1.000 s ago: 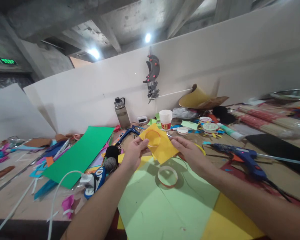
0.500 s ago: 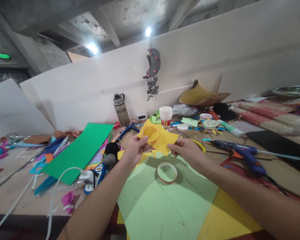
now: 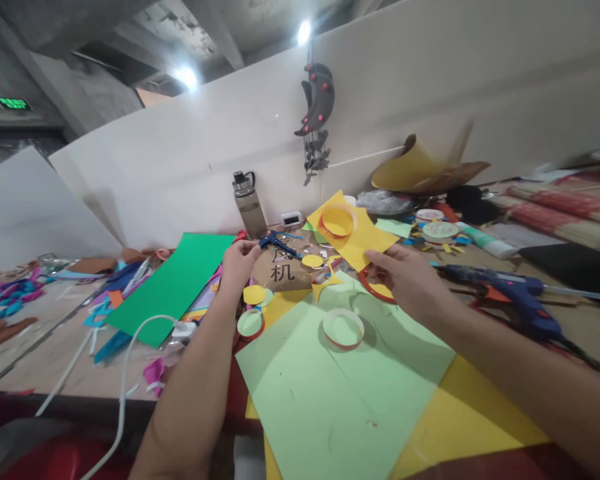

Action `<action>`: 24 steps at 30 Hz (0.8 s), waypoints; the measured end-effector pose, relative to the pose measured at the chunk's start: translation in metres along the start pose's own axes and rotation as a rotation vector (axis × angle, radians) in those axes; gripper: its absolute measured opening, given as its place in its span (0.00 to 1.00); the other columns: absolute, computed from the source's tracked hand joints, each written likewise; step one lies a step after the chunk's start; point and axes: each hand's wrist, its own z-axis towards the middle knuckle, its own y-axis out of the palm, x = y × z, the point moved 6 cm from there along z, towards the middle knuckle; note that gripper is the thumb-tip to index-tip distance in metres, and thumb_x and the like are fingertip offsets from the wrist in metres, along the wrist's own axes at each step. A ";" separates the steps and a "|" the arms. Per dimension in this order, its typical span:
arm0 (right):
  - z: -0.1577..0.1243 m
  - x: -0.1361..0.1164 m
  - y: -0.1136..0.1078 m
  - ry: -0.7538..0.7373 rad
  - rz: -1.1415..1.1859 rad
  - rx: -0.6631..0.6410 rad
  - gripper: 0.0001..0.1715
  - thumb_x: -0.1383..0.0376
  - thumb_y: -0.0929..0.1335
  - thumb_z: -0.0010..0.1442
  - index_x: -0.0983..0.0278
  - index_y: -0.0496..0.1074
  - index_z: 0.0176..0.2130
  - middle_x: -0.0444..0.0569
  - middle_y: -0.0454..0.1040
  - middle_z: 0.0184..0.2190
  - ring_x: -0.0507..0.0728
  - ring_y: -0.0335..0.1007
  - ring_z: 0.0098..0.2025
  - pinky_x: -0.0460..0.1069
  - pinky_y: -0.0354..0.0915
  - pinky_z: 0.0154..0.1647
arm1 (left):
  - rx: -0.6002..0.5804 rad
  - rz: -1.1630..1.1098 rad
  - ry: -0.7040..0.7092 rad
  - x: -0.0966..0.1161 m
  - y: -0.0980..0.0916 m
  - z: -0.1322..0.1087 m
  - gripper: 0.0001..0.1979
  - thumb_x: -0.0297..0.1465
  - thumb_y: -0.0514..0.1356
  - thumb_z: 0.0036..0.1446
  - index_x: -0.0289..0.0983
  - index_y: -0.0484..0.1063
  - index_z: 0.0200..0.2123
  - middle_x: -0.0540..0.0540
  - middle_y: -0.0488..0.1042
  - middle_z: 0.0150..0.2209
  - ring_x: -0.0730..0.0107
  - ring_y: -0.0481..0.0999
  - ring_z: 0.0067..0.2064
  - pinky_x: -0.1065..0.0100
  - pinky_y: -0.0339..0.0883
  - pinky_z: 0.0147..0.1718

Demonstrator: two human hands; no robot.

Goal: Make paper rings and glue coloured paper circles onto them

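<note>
My right hand (image 3: pixel 400 273) pinches the lower right corner of a piece of yellow paper (image 3: pixel 370 240), holding it up above the table. A yellow ring with an orange edge (image 3: pixel 338 221) sits on that paper. Out to the left, my left hand (image 3: pixel 241 263) has its thumb and fingers closed at the near end of a blue glue gun (image 3: pixel 275 243). A pale ring (image 3: pixel 343 329) rests on a light green sheet (image 3: pixel 330 400) below. Partly hidden behind my right hand is another orange-edged ring (image 3: pixel 380 288).
A green sheet (image 3: pixel 170 287), white charger cable (image 3: pixel 123 380) and pale green ring (image 3: pixel 251 325) are on the left. A larger glue gun (image 3: pixel 515 297) lies right. A bottle (image 3: pixel 250 207) stands against the white partition (image 3: pixel 180 167), and yellow paper scraps (image 3: pixel 313 261) lie mid-table.
My left hand has let go of the yellow paper and moved left to the blue glue gun. My right hand has carried the paper and its ring up and right. The view has shifted.
</note>
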 end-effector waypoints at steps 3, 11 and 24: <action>0.000 0.000 -0.002 0.015 0.026 0.033 0.16 0.57 0.78 0.41 0.60 0.70 0.21 0.41 0.68 0.17 0.49 0.60 0.19 0.46 0.62 0.20 | -0.203 0.350 0.027 -0.006 0.004 -0.001 0.08 0.31 0.59 0.53 0.35 0.77 0.32 0.41 0.80 0.36 0.62 0.78 0.39 0.65 0.68 0.40; 0.004 0.006 -0.009 0.028 0.073 0.058 0.18 0.59 0.79 0.38 0.63 0.69 0.22 0.40 0.69 0.17 0.47 0.61 0.20 0.43 0.61 0.20 | -0.475 0.468 0.020 -0.015 0.007 -0.017 0.16 0.18 0.64 0.32 0.39 0.78 0.28 0.45 0.80 0.29 0.63 0.76 0.32 0.69 0.66 0.35; 0.005 -0.008 -0.013 -0.015 0.078 0.084 0.18 0.59 0.78 0.41 0.61 0.67 0.23 0.40 0.67 0.18 0.48 0.61 0.20 0.45 0.62 0.20 | -0.453 0.220 0.075 -0.004 0.001 -0.017 0.11 0.18 0.64 0.26 0.40 0.72 0.13 0.52 0.70 0.15 0.74 0.63 0.18 0.75 0.49 0.15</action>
